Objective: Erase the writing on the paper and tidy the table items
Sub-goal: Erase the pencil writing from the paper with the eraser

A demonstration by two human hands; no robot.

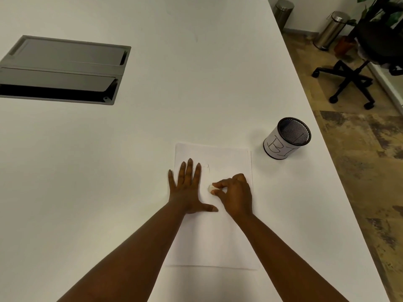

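A white sheet of paper (224,158) lies on the white table (196,73), near its right edge. My left hand (187,188) rests flat on the paper's left side, fingers spread. My right hand (235,195) pinches a small white eraser (210,188) between thumb and forefinger, pressed on the sheet just right of my left hand. A faint pencil mark (207,167) shows above the eraser. A black mesh pen cup (286,138) with a white label stands upright beyond the paper's far right corner.
A grey cable hatch (63,70) is set into the table at the far left, its flap partly open. Off the table's right edge stand an office chair (357,77), two metal bins (331,29) and a potted plant.
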